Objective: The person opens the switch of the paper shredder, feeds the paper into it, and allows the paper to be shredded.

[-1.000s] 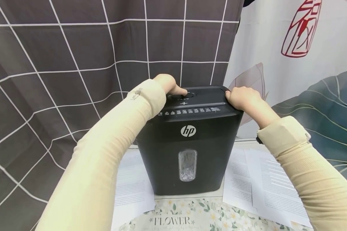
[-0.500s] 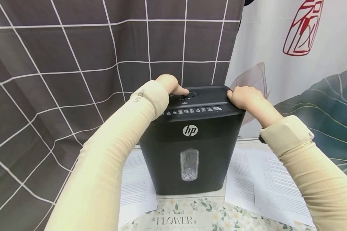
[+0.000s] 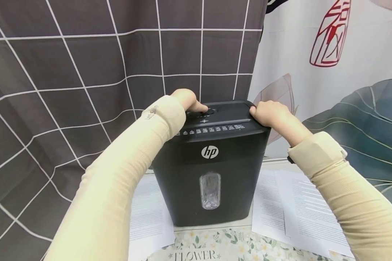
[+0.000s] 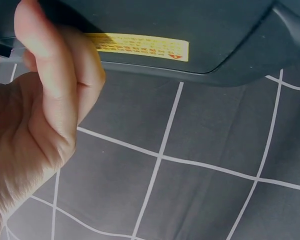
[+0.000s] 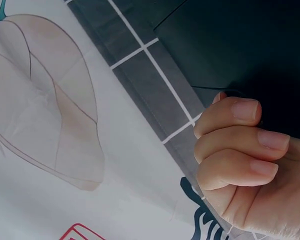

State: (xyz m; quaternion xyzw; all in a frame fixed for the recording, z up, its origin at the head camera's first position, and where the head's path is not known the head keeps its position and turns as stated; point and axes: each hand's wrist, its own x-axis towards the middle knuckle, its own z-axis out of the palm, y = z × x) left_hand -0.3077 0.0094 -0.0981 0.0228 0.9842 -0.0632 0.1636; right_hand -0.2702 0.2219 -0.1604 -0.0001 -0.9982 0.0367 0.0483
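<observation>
A black HP paper shredder stands upright in the middle of the head view, scraps showing through its clear front window. My left hand lies over the left part of its top, the thumb reaching toward the oval control. In the left wrist view, bent fingers sit against the shredder's back edge beside a yellow warning label. My right hand grips the top right corner. Its curled fingers show against the dark casing in the right wrist view; the thumb is mostly hidden there.
Printed sheets lie on both sides of the shredder, a left stack and several right sheets. A floral mat covers the front of the table. Close behind hang a grey checked curtain and a white patterned cloth.
The head view has shifted a little, so the shredder and both hands sit slightly lower in it. Both hands keep their places on the shredder.
</observation>
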